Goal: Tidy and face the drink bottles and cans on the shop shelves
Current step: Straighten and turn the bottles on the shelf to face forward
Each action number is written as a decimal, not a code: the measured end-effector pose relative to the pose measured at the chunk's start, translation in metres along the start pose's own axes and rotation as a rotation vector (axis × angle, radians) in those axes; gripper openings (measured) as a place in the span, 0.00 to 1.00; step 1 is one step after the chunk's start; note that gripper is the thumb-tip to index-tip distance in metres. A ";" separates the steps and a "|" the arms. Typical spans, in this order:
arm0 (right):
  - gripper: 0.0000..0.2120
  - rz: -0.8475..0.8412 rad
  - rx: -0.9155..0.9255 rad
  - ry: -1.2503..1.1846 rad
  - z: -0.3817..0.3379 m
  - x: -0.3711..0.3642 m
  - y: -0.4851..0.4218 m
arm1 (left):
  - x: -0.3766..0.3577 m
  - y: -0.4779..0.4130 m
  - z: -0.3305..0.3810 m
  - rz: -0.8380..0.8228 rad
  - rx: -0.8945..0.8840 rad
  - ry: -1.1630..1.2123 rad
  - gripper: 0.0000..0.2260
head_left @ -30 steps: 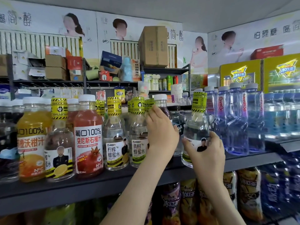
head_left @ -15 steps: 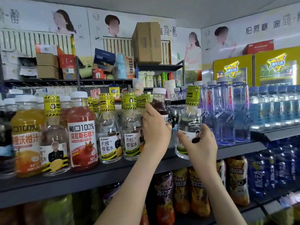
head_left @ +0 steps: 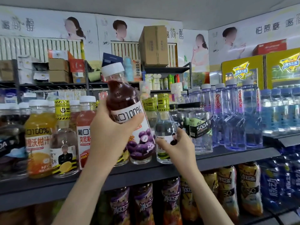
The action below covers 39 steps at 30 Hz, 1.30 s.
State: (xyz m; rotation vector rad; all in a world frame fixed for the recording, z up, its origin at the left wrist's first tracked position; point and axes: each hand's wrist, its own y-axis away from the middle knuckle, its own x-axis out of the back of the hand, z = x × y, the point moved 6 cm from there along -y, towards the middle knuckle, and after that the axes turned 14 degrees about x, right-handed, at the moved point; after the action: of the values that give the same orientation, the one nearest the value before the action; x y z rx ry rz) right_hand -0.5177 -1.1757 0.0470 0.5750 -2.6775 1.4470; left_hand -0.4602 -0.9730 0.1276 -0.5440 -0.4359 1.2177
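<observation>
Shelf (head_left: pixel 227 155): dark board across the scene, carrying the drinks in rows with labels meant to face near.
Water row (head_left: pixel 233 120): tall clear bottles at the right, upright and close together, red label strips turned near; they look faced already.
Juice row (head_left: pixel 39 143): orange and red bottles at the left, upright, labels near. A juice of that kind likely belongs here, not among the clear drinks.
Grape bottle (head_left: pixel 128 114): dark purple juice with a white cap, held up near the viewer in front of the middle of the shelf. It tilts with the cap to the left and its label faces near. Judged to be lifted out so it can go with its own kind.
Left hand (head_left: pixel 110 132): wrapped round the grape bottle's middle, thumb across the label, fingers behind. The bottle sits right of the palm, with its base below the hand.
Clear bottle (head_left: pixel 165 135): small bottle with a yellow-black neck band, standing near the shelf's near edge just right of the grape bottle.
Right hand (head_left: pixel 177 146): grasps the clear bottle low down, thumb across its label, probably to steady or turn it. The bottle is left of and above the palm.
Soda bottle (head_left: pixel 201 129): stands just right of that hand, untouched.
</observation>
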 end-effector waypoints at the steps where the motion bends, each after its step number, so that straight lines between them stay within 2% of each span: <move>1: 0.39 -0.018 -0.001 -0.003 0.000 -0.008 -0.002 | 0.007 -0.004 -0.005 -0.003 0.025 0.000 0.24; 7: 0.40 -0.090 -0.010 0.068 0.005 -0.032 -0.009 | 0.029 -0.012 -0.024 -0.022 0.067 -0.012 0.26; 11: 0.41 0.001 0.082 0.328 -0.006 -0.024 -0.004 | 0.035 -0.005 -0.027 -0.040 0.072 -0.063 0.26; 14: 0.40 0.114 0.188 0.129 -0.043 -0.016 0.010 | 0.040 0.005 -0.026 -0.069 0.080 -0.097 0.26; 15: 0.36 0.084 0.231 0.009 -0.061 -0.018 0.016 | 0.042 0.008 -0.027 -0.079 0.086 -0.099 0.26; 17: 0.25 -0.105 0.268 -0.217 -0.092 -0.032 0.028 | 0.050 0.012 -0.030 -0.103 0.098 -0.076 0.26; 20: 0.22 -0.326 0.262 -0.467 -0.122 -0.056 0.047 | 0.070 0.009 -0.039 -0.098 0.126 -0.052 0.24; 23: 0.24 -0.403 0.286 -0.437 -0.147 -0.085 0.063 | 0.092 0.004 -0.046 -0.086 0.134 -0.050 0.25; 27: 0.19 -0.277 0.266 -0.378 -0.164 -0.118 0.073 | 0.118 -0.002 -0.053 -0.125 0.138 -0.124 0.24; 30: 0.16 -0.230 0.222 -0.376 -0.171 -0.138 0.080 | 0.146 -0.011 -0.055 -0.193 0.154 -0.159 0.17; 32: 0.15 -0.194 0.183 -0.372 -0.176 -0.148 0.086 | 0.172 -0.021 -0.060 -0.118 0.106 -0.249 0.20; 36: 0.15 -0.127 0.115 -0.396 -0.186 -0.167 0.092 | 0.234 -0.048 -0.082 0.334 -0.084 -0.620 0.18; 37: 0.16 -0.116 0.100 -0.405 -0.188 -0.172 0.093 | 0.243 -0.057 -0.091 0.402 -0.079 -0.737 0.20; 39: 0.16 -0.083 0.083 -0.409 -0.193 -0.180 0.094 | 0.253 -0.074 -0.109 0.436 -0.035 -0.926 0.26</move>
State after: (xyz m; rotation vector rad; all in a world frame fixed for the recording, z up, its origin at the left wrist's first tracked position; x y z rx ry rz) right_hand -0.4086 -0.9179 0.0421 1.0826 -2.8473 1.5698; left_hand -0.2665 -0.7665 0.0927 -0.0603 -1.1603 1.8617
